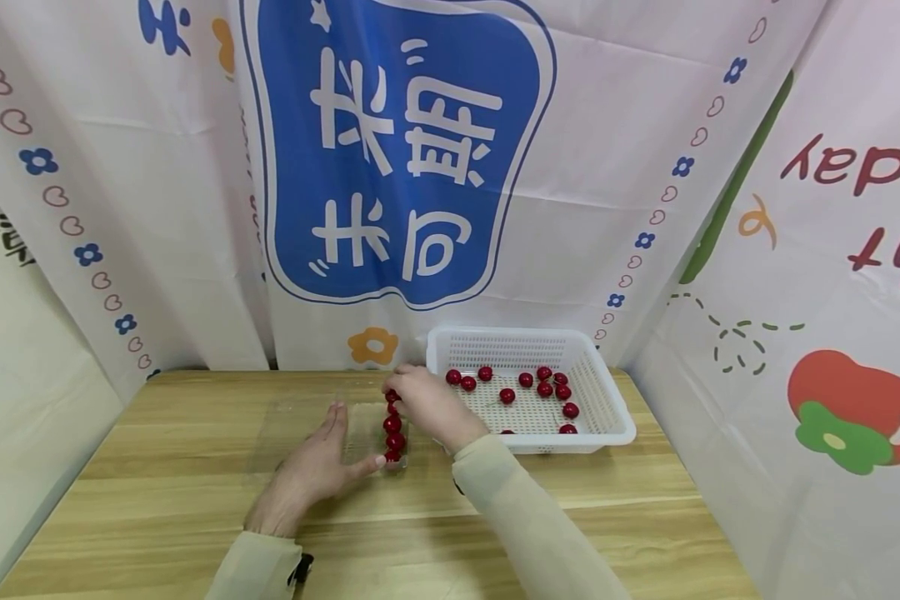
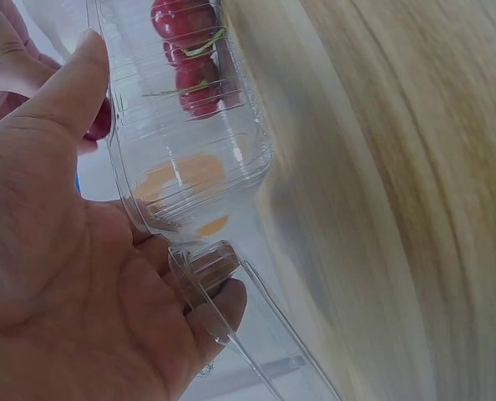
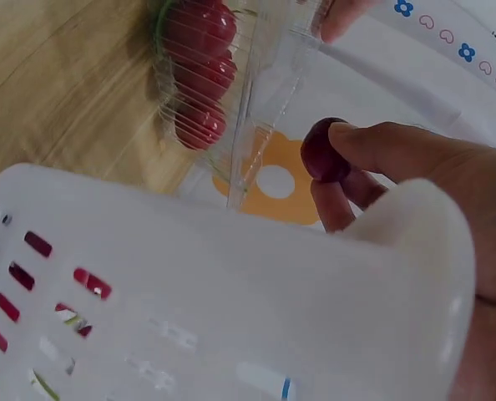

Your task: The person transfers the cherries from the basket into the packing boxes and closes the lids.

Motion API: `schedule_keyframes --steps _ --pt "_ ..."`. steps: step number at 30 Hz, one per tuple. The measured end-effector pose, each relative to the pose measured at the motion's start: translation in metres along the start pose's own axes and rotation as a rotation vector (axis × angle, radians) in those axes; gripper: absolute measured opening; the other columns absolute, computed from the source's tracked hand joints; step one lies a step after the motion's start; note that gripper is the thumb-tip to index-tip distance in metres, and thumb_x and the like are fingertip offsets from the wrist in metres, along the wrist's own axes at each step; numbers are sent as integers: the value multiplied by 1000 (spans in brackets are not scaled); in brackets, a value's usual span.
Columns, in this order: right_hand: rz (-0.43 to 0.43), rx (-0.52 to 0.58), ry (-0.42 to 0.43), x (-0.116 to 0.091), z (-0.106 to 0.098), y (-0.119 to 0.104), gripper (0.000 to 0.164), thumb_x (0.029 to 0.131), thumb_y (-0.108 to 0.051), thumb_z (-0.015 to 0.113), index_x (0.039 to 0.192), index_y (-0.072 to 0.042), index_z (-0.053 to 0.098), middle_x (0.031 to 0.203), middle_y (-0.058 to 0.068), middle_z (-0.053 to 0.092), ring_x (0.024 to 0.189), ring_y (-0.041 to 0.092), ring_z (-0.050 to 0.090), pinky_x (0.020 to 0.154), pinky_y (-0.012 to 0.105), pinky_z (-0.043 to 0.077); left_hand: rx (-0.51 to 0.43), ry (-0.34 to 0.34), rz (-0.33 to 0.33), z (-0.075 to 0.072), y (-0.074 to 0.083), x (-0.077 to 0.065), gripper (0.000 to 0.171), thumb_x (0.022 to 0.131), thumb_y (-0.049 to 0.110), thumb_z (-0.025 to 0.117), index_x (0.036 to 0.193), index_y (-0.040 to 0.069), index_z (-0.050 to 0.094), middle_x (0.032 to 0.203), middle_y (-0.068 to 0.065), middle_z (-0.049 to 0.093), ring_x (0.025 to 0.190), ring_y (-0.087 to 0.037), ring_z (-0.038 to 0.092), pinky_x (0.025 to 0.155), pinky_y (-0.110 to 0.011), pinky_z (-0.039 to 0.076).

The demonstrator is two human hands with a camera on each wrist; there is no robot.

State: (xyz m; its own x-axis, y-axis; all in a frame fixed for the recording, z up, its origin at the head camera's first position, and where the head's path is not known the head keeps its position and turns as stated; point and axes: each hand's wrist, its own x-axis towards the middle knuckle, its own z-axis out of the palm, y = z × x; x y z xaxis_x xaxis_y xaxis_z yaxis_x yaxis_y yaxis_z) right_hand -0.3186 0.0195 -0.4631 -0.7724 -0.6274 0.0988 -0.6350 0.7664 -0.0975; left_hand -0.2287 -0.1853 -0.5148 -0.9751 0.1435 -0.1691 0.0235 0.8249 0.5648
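Note:
A clear plastic box (image 1: 363, 421) with its lid (image 1: 288, 425) folded out to the left lies on the wooden table. Red cherries (image 1: 393, 442), some with green stems, line its right side. My left hand (image 1: 315, 462) spreads against the box, its thumb along the rim and its other fingers by the hinge (image 2: 202, 263). Over the far right end of the box, my right hand (image 1: 435, 408) pinches a dark red cherry (image 3: 325, 150) between thumb and fingers. In the right wrist view that cherry is above the rim, apart from the cherries inside.
A white perforated basket (image 1: 622, 429) with several cherries (image 1: 507, 396) stands right of the box, its wall close to my right forearm. Behind the wooden table (image 1: 157, 500) hangs a printed white cloth (image 1: 607, 125); more printed cloth lies along both sides.

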Motion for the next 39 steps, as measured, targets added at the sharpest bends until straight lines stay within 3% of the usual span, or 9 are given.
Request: schedule_keyframes --steps 13,21,28,39 --pt "-56 -51 -94 2 12 -15 18 112 -20 84 130 -18 87 124 -2 86 111 13 80 98 26 68 3 0 11 -2 1 0 135 106 70 79 183 -10 3 193 -36 4 173 -63 31 136 -77 41" --pt "-141 -81 -112 2 20 -18 6 110 -21 85 115 -21 89 108 -10 85 96 6 75 90 23 64 -4 5 30 -1 1 0 132 107 65 81 182 -14 6 192 -37 4 175 -62 27 139 -76 38" --pt "-77 -4 -109 -1 11 -14 28 111 -17 84 139 -17 86 138 -3 88 124 14 84 107 28 68 -2 1 29 -1 1 1 133 107 66 81 181 -15 6 192 -38 4 174 -63 28 137 -78 39" --pt "6 140 -32 -17 -17 18 31 113 -15 81 144 -15 82 149 4 82 138 23 79 120 37 65 18 3 11 0 2 3 132 107 68 80 182 -15 8 192 -38 7 173 -64 31 136 -78 41"
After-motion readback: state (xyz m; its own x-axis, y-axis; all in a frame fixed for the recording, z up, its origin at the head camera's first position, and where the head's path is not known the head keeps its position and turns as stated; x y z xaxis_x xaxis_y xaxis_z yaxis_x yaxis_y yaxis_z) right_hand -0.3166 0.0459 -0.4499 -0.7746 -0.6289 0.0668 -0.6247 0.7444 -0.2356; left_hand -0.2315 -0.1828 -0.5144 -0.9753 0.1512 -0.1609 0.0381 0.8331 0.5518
